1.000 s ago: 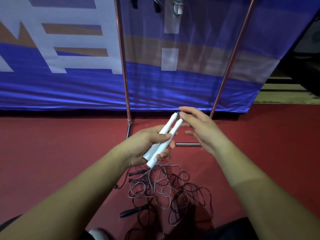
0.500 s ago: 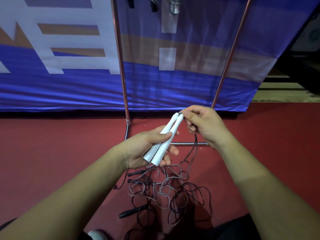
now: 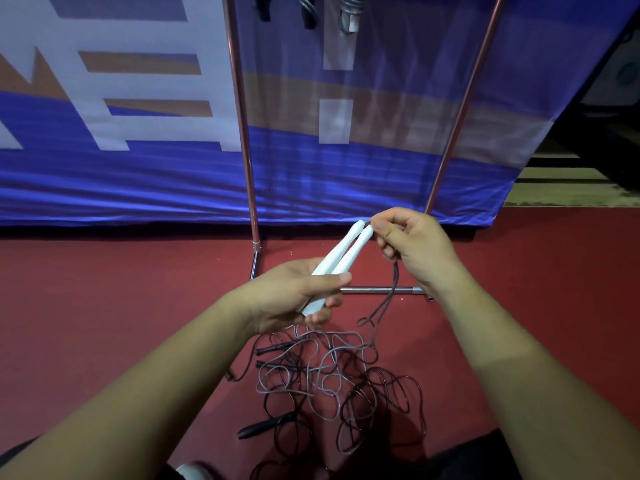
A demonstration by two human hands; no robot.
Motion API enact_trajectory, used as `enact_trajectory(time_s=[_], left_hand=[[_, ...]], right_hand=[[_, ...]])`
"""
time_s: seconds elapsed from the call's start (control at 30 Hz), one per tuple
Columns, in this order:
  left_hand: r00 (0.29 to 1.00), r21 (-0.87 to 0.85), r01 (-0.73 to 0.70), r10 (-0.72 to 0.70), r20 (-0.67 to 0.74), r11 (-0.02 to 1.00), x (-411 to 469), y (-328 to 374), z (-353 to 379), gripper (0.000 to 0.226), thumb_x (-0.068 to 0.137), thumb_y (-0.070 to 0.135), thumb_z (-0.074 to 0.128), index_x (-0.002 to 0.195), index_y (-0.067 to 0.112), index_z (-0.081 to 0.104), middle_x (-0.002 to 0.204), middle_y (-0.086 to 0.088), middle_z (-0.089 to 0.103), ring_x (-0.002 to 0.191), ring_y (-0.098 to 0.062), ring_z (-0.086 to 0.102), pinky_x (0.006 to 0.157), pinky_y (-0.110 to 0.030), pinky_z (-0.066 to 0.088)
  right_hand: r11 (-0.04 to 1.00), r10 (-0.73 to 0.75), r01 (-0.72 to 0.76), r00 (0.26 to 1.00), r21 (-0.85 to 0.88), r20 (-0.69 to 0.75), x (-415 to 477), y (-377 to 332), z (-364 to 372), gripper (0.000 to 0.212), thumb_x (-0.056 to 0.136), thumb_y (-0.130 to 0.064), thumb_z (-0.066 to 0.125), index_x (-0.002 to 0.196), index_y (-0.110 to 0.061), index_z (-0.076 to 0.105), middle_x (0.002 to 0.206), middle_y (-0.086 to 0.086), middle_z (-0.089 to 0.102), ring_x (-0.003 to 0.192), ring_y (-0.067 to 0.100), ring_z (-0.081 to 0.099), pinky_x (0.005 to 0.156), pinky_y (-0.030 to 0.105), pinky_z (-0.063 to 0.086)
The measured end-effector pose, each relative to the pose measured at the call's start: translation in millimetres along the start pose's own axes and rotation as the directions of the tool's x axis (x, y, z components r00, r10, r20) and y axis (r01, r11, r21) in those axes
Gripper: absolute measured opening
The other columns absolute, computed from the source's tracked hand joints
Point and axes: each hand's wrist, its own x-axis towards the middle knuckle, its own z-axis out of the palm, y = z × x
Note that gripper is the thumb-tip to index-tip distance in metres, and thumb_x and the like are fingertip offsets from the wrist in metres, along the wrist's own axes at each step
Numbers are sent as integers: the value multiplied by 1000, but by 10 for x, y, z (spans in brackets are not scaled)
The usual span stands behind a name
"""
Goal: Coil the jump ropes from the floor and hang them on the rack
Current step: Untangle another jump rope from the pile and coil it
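My left hand (image 3: 298, 297) grips two white jump-rope handles (image 3: 341, 258) side by side, their tips pointing up and to the right. At those tips my right hand (image 3: 412, 245) pinches the grey cord (image 3: 393, 296), which hangs down into a tangled pile of ropes (image 3: 332, 386) on the red floor. Black handles (image 3: 266, 426) lie in that pile. The metal rack (image 3: 242, 116) stands behind, with coiled ropes (image 3: 348, 10) hanging at the top edge of the view.
A blue and white banner (image 3: 138, 133) covers the wall behind the rack. The rack's base bar (image 3: 379, 289) lies on the red floor (image 3: 104, 306) just past my hands. A shoe tip (image 3: 192, 472) shows at the bottom edge.
My right hand has closed on the cord at the handle tips and drawn it up, so a length now hangs from it. The handles have shifted slightly to the right.
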Motion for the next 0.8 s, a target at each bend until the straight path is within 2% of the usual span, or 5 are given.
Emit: enact_trajectory(time_s=[0.2,0.37,0.5,0.6,0.8], left_hand=[[981,-101,-173,162,-106,980,-23,143,-67,14,89,11,63,94,10,50,58,-1,39,35,-6,30,36,-16,23],[876,-268,-415,302,-377,869,-36,322,-269,13,89,10,56,91,14,44,57,0,42,38,-8,34,37,-17,28],[764,-240,-497,290,-576,834,-35,293,-406,5,98,12,55,95,15,52,75,-3,59,67,-18,62,65,-27,54],[739,-260,-528,286,-610,809,-31,282,-390,3,101,17,52,102,20,52,99,-13,66,101,-33,71,93,-46,54],[672,-320,-661,346,-655,679,-92,353,-436,15,101,4,47,112,13,43,113,-25,69,101,-37,71,88,-46,59]], right_hand=[[995,-15,26,994,-96,107,20,99,137,22,100,-21,54,79,-16,57,61,-2,61,61,18,62,75,42,49],[982,112,-55,941,-180,319,-67,229,325,11,100,-15,55,90,-15,60,68,1,62,69,17,70,64,22,47],[990,107,-69,940,-125,324,-119,137,467,11,99,-14,55,102,-14,66,72,0,67,72,13,67,67,15,45],[979,178,-205,892,21,415,-235,100,641,13,102,-10,49,103,-11,63,70,2,60,75,23,68,81,31,51],[960,260,-279,828,-37,497,-436,116,915,23,106,-18,40,103,-4,58,60,3,51,49,18,54,50,25,43]])
